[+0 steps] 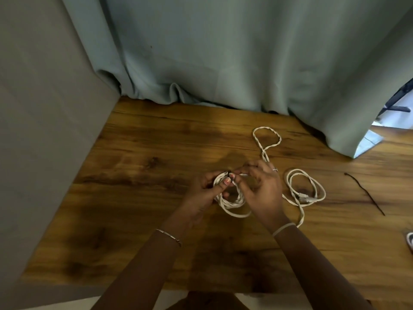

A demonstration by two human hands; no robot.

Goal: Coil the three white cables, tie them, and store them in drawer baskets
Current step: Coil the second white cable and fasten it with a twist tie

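Your left hand (204, 189) grips the small coiled white cable (232, 203) just above the brown wooden table (145, 153). Your right hand (261, 186) pinches a strand at the coil's top. Clamp the loops tight and cinch close to the thumb. A loose white cable loop (312, 186) lies to the right, with a thin black strand (366, 193) beyond it. No readable writing anywhere.

No legible text, label or number anywhere.
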